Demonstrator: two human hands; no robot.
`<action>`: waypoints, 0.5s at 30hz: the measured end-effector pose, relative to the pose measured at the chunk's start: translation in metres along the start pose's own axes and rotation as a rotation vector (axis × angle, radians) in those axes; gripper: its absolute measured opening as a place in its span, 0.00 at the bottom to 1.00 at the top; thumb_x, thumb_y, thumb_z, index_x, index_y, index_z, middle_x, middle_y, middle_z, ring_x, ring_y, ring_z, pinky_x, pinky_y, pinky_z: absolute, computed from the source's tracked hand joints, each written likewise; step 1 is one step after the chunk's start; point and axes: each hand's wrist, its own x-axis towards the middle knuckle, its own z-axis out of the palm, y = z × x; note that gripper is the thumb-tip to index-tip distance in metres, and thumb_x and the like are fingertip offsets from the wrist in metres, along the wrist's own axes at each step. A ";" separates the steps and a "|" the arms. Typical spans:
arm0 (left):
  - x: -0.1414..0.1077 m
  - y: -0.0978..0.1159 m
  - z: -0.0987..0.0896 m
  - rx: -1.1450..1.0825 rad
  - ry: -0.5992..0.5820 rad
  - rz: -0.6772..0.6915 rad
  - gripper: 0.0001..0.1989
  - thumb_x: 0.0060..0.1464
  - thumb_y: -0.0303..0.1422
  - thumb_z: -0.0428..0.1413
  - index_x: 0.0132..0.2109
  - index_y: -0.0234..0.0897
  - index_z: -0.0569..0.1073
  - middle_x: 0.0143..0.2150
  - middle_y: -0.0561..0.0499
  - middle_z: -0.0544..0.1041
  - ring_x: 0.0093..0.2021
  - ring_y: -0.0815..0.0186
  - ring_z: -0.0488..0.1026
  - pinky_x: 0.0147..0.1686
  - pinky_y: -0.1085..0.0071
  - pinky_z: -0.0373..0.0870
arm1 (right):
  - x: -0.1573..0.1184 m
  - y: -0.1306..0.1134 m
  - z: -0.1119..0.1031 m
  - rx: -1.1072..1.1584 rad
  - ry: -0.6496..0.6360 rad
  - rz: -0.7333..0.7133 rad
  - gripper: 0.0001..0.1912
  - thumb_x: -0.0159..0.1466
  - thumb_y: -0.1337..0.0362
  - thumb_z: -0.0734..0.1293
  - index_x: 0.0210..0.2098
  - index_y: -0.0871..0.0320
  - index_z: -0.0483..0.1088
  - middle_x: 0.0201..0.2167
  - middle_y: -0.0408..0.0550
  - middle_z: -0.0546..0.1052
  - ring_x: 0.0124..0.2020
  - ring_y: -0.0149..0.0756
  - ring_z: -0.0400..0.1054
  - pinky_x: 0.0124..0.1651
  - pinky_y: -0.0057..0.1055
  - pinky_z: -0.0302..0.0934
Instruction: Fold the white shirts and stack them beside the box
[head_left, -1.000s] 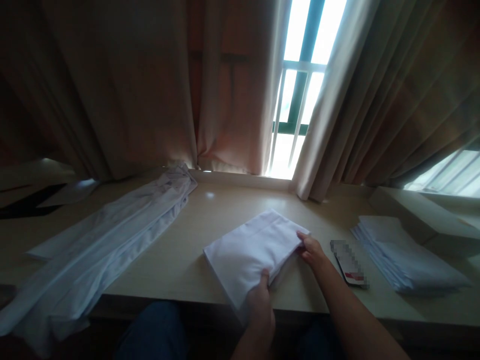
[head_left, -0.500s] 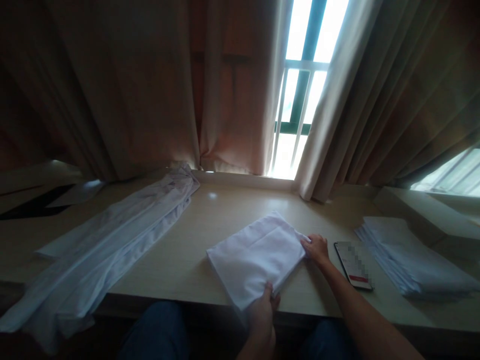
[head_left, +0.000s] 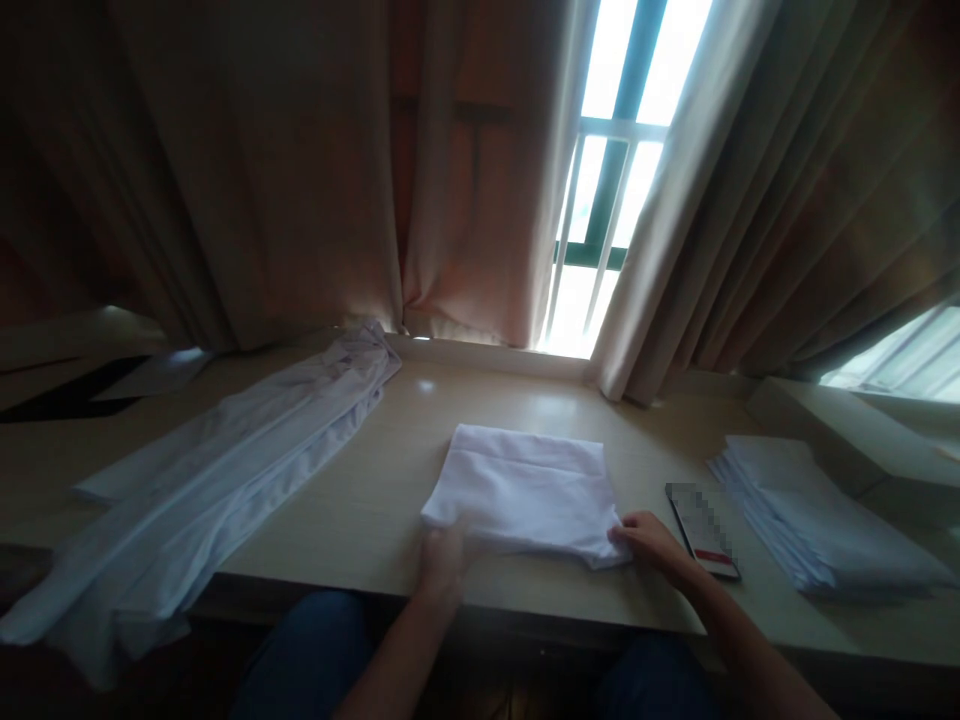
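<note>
A folded white cloth (head_left: 525,490) lies on the table in front of me, its long side roughly parallel to the near edge. My right hand (head_left: 649,540) pinches its near right corner between thumb and fingers. At the near left corner is my left hand (head_left: 444,560), touching or very close to the fabric; motion smears its fingers, so its grip cannot be made out.
To the right, a phone (head_left: 703,530) lies near a stack of folded white cloths (head_left: 832,515). Long, loosely gathered white cloths (head_left: 247,470) stretch across the left side and hang over the edge of the table (head_left: 337,540). Curtains (head_left: 480,220) hang behind.
The folded cloth has turned from a slant to lie square to me. My left hand has moved left along its near side; my right hand has come nearer with the corner.
</note>
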 end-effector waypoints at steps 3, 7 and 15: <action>0.008 0.014 -0.004 0.070 -0.036 -0.004 0.11 0.44 0.28 0.64 0.37 0.30 0.73 0.26 0.50 0.76 0.26 0.66 0.76 0.24 0.70 0.76 | -0.008 -0.008 -0.003 0.125 -0.001 -0.050 0.16 0.53 0.53 0.64 0.23 0.61 0.72 0.19 0.42 0.70 0.23 0.29 0.60 0.25 0.25 0.46; 0.010 0.010 -0.009 0.085 -0.048 -0.012 0.11 0.43 0.26 0.65 0.35 0.30 0.73 0.26 0.50 0.75 0.26 0.66 0.76 0.24 0.69 0.77 | -0.003 -0.009 -0.003 0.132 0.144 -0.057 0.19 0.55 0.50 0.63 0.22 0.61 0.70 0.20 0.43 0.70 0.23 0.30 0.61 0.24 0.25 0.47; 0.014 0.009 -0.018 0.097 -0.023 0.041 0.11 0.40 0.20 0.64 0.31 0.28 0.70 0.25 0.50 0.73 0.25 0.65 0.74 0.25 0.64 0.78 | 0.001 0.018 0.014 0.114 0.149 0.044 0.19 0.55 0.50 0.64 0.33 0.60 0.72 0.25 0.46 0.76 0.24 0.34 0.69 0.26 0.26 0.54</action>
